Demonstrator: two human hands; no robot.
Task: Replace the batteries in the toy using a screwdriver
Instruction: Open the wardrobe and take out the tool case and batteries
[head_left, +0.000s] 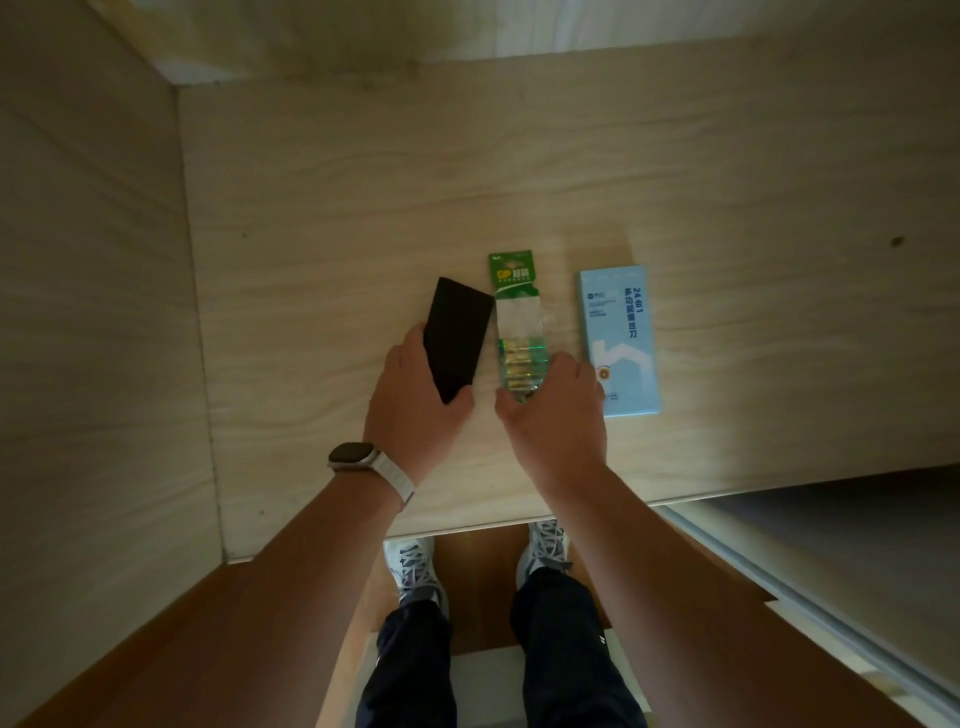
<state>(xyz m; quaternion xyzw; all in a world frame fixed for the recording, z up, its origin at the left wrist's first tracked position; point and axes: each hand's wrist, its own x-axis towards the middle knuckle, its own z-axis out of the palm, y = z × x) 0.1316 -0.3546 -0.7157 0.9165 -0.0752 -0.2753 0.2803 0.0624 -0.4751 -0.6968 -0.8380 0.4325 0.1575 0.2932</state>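
Note:
A flat black rectangular toy (457, 335) lies tilted on the light wooden desk (363, 182). My left hand (415, 400) grips its near end, thumb under the corner. Right beside it lies a green blister pack of batteries (517, 317) with several gold and green cells at its near end. My right hand (556, 405) holds that near end, fingers curled around it. A light blue screwdriver set box (621, 338) lies flat just right of my right hand, touching neither hand.
A wooden side panel (93, 312) walls the desk on the left and a back wall stands behind. The desk's front edge (519, 519) runs just behind my wrists. My feet in grey shoes (415, 566) stand on the brown floor below.

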